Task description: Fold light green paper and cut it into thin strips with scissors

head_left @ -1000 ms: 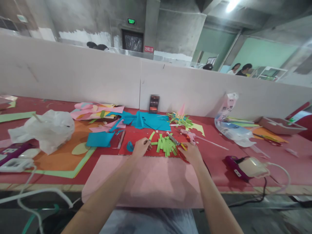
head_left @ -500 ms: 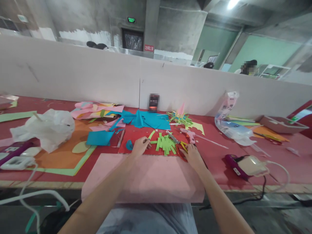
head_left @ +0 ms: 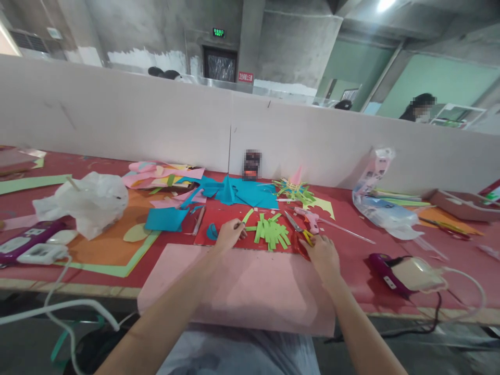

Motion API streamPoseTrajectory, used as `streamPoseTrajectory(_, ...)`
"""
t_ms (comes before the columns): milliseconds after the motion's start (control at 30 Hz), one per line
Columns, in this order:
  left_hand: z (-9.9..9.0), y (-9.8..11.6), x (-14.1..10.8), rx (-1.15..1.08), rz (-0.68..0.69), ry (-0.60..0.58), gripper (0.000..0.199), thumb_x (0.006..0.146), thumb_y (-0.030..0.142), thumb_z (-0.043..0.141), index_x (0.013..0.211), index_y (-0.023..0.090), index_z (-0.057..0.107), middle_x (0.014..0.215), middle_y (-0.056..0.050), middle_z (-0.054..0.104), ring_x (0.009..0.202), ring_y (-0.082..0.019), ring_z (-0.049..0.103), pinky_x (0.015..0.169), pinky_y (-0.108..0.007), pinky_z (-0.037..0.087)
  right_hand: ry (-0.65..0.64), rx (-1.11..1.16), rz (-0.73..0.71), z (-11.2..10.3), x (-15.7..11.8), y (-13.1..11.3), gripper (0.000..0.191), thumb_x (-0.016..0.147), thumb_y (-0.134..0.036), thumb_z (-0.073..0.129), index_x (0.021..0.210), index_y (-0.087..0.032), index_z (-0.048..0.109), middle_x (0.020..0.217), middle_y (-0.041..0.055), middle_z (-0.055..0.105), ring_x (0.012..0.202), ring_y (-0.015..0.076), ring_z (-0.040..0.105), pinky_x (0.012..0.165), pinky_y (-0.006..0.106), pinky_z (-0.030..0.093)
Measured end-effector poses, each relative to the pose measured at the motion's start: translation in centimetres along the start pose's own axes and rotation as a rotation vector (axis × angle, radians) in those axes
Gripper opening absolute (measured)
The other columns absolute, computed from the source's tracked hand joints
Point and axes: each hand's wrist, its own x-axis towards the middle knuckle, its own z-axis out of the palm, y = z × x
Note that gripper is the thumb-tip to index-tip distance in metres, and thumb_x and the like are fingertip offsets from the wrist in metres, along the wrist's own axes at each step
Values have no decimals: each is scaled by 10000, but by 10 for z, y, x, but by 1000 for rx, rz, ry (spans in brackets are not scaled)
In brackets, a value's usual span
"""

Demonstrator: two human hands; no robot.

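My left hand is closed in a pinch over the red board, with a narrow light green paper strip at its fingertips. My right hand is wrapped round the handles of a pair of scissors, whose blades point up and to the left. A heap of cut green paper strips lies on the board between my hands. Just left of my left hand is a curled blue paper piece. Beyond the scissors lies a pink glue gun with a clear stick.
Pink sheet overhangs the table's front edge. Blue paper with a cone and a spiky green paper piece stand behind. A plastic bag lies left; power strips with cables flank both sides. A white partition closes the back.
My right hand and the scissors have moved a little to the right, away from the green strips. My left hand stays nearly in place. The whole view has shifted slightly.
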Motion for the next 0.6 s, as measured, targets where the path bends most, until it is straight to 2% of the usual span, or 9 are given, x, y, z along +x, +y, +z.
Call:
streamPoseTrajectory(100, 0, 3, 1, -37, -15, 20, 218, 774, 339, 445, 678, 162, 528, 606, -39, 646, 522, -133, 601, 466, -222, 446, 93, 151, -11, -11, 5, -22, 357, 816, -453, 402, 835, -163, 611, 913, 148, 592, 890, 257, 518, 785, 370, 368)
streamPoseTrajectory(167, 1, 3, 2, -69, 4, 13, 229, 768, 364, 458, 689, 161, 529, 610, -35, 646, 535, -131, 603, 457, -211, 435, 94, 333, 60, -16, 11, -44, 387, 806, -485, 395, 797, -168, 617, 851, 123, 611, 819, 233, 538, 750, 348, 390)
streamPoseTrajectory(233, 1, 2, 3, -98, 39, -20, 249, 764, 391, 467, 688, 160, 526, 602, -26, 640, 542, -128, 603, 468, -207, 434, -38, 598, 104, -19, 16, -72, 414, 775, -525, 422, 797, -163, 622, 777, 89, 631, 711, 200, 560, 672, 311, 414)
streamPoseTrajectory(300, 1, 1, 4, -121, 87, -64, 278, 759, 422, 473, 677, 160, 521, 581, -15, 631, 536, -127, 598, 497, -218, 444, -237, 822, 145, -18, 20, -103, 437, 755, -558, 429, 759, -167, 624, 698, 54, 632, 623, 169, 562, 588, 272, 410)
streamPoseTrajectory(400, 1, 1, 2, -130, 141, -116, 315, 747, 463, 481, 661, 162, 513, 561, -5, 621, 524, -128, 588, 545, -239, 453, -445, 1062, 163, -9, 21, -143, 467, 727, -596, 436, 663, -169, 613, 602, 23, 594, 488, 122, 503, 457, 231, 351)
streamPoseTrajectory(500, 1, 4, -1, -71, 135, -135, 334, 738, 478, 486, 632, 162, 511, 556, -5, 615, 534, -133, 583, 560, -244, 442, -471, 1213, 171, 6, 21, -164, 402, 679, -574, 518, 617, -187, 603, 513, -21, 530, 416, 95, 425, 413, 225, 300)
streamPoseTrajectory(600, 2, 9, -4, 57, 153, -117, 321, 764, 440, 456, 627, 162, 537, 588, -12, 621, 568, -137, 578, 571, -240, 428, -401, 1331, 273, 19, 21, -164, 347, 650, -543, 573, 625, -199, 607, 444, -48, 454, 373, 82, 347, 380, 224, 246)
